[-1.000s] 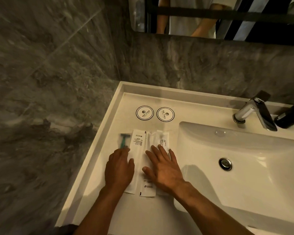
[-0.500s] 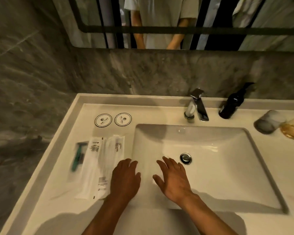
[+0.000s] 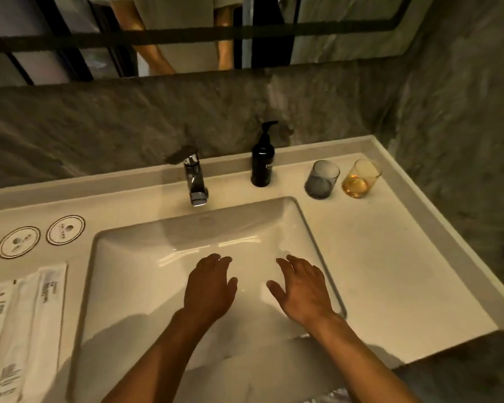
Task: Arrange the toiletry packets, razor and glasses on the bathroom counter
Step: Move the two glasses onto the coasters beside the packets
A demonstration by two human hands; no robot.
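Neither grip holds anything; white printed packets (image 3: 24, 321) lie flat, side by side.

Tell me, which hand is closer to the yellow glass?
The right hand. It hovers open over the sink's right side, with the yellow glass up and to its right on the counter. The left hand hovers over the sink's middle, farther from it.

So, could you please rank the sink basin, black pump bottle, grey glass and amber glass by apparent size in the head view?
1. sink basin
2. black pump bottle
3. grey glass and amber glass: look alike, unranked.
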